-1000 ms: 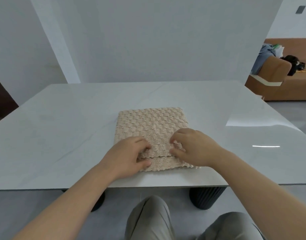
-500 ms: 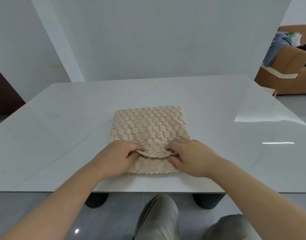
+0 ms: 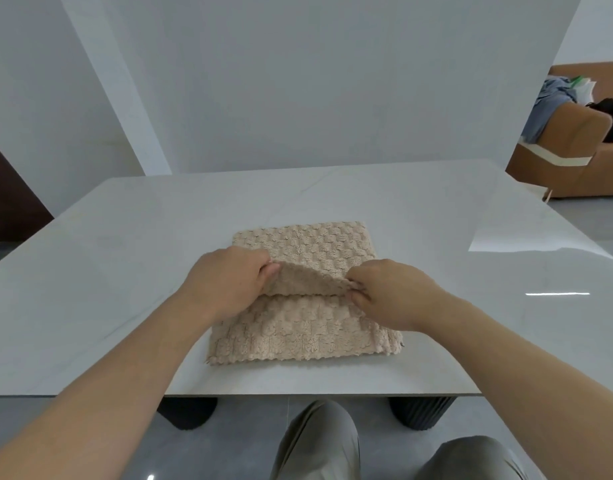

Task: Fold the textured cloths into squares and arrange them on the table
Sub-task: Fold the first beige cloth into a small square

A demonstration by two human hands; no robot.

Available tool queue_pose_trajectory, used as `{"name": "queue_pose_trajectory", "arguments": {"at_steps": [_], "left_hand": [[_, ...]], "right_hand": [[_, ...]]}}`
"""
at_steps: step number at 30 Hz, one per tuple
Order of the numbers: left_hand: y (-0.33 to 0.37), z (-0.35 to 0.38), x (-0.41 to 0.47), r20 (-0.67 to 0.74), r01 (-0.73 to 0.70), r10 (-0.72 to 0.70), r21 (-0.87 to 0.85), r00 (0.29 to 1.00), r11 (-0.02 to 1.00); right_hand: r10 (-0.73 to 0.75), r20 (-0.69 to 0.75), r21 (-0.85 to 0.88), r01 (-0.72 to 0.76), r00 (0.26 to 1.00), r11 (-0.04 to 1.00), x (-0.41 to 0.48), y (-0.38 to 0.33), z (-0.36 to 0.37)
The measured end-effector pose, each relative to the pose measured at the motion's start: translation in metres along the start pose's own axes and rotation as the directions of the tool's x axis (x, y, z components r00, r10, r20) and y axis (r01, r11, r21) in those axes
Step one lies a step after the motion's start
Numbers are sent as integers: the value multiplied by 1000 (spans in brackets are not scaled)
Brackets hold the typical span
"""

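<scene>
One beige textured cloth lies near the front edge of the white surface, and I judge it mid-fold: my left hand and right hand each pinch an end of its top layer, lifted off the layer beneath toward the cloth's far edge. No finished square sits anywhere beside this cloth and I see no other cloth, so folding and arranging look mostly ahead. I can read no brand, label or writing.
</scene>
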State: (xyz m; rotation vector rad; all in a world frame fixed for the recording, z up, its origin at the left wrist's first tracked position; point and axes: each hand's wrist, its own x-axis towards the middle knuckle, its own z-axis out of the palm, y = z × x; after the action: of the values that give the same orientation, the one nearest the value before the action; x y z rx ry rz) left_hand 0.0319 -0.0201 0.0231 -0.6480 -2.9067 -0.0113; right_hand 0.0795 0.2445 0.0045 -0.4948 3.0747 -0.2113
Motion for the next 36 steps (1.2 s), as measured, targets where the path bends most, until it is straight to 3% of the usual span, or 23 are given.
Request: {"name": "queue_pose_trajectory", "arguments": {"at_steps": [3, 6, 9, 12, 16, 20, 25, 30, 34, 36], "left_hand": [[1, -3, 8, -77, 19, -7, 145, 997, 989], [3, -1, 13, -115, 45, -27, 160, 993, 986], [2, 3, 16, -128, 84, -80, 25, 989, 996], [1, 3, 16, -90, 118, -143, -239, 986, 964], [3, 3, 16, -83, 95, -178, -594, 981, 799], [4, -2, 19, -63, 81, -207, -781, 976, 620], [1, -6, 21, -68, 46, -223, -882, 972, 470], [1, -16, 25, -141, -58, -179, -913, 974, 403], [4, -25, 31, -193, -124, -136, -909, 972, 398], [3, -26, 37, -215, -125, -145, -876, 966, 466]], "right_hand": [[39, -42, -10, -39, 998, 999, 3, -2, -2], [64, -66, -32, -66, 996, 997, 6, -6, -2], [112, -95, -22, -114, 989, 993, 9, -9, -3], [183, -126, 22, -182, 975, 983, 14, -10, -5], [232, -186, 136, -209, 955, 968, 24, -12, -5], [257, -228, 273, -192, 939, 943, 38, -19, -9], [224, -237, 430, -105, 945, 897, 55, -29, -9], [142, -179, 325, -77, 974, 943, 75, -33, 2], [238, -181, 365, -160, 954, 917, 103, -31, 4], [270, -157, 380, -195, 950, 904, 114, -29, -6]]}}
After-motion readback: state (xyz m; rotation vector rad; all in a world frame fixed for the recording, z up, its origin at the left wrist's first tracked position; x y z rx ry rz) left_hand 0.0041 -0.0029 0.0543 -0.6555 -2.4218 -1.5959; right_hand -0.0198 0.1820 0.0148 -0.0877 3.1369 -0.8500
